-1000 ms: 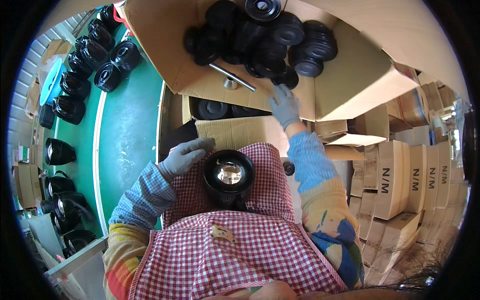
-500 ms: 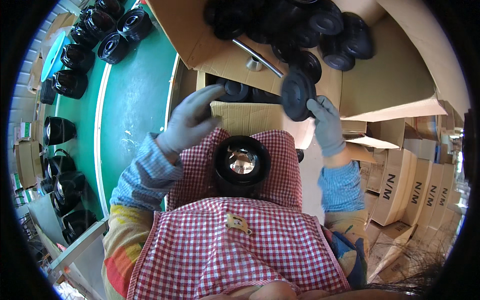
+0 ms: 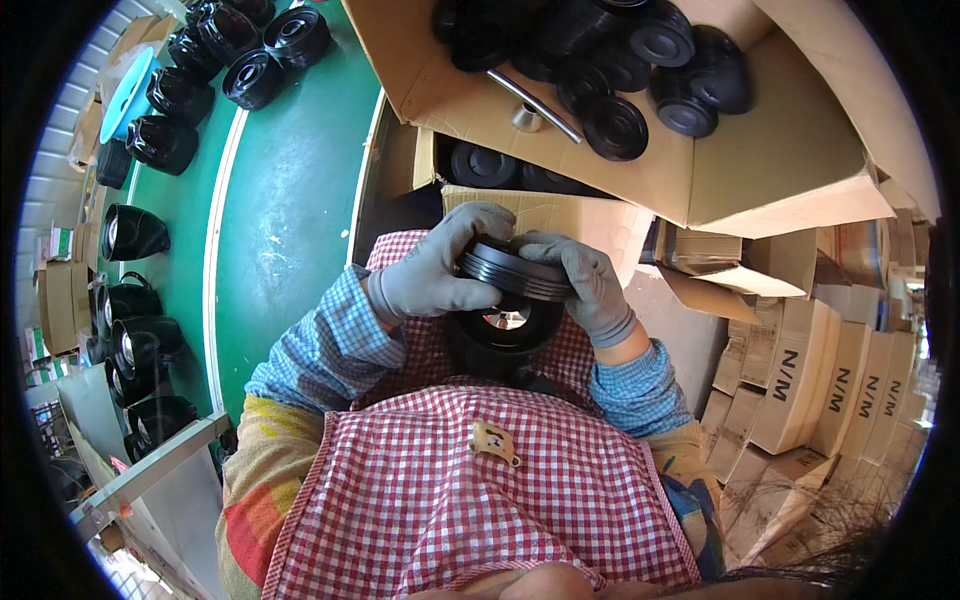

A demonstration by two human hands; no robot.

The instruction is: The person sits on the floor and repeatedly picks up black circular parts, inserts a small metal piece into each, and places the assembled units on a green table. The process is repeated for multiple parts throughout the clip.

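In the two-handed, grey-gloved grip [image 3: 432, 272], a ridged black disc [image 3: 512, 273]

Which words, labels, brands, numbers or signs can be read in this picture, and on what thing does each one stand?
Brown cartons at right: large dark printed letters, repeated on several; I do not copy them out.
Green-and-white box at the left edge: any print too small to read.
Held black ridged disc: no readable text.
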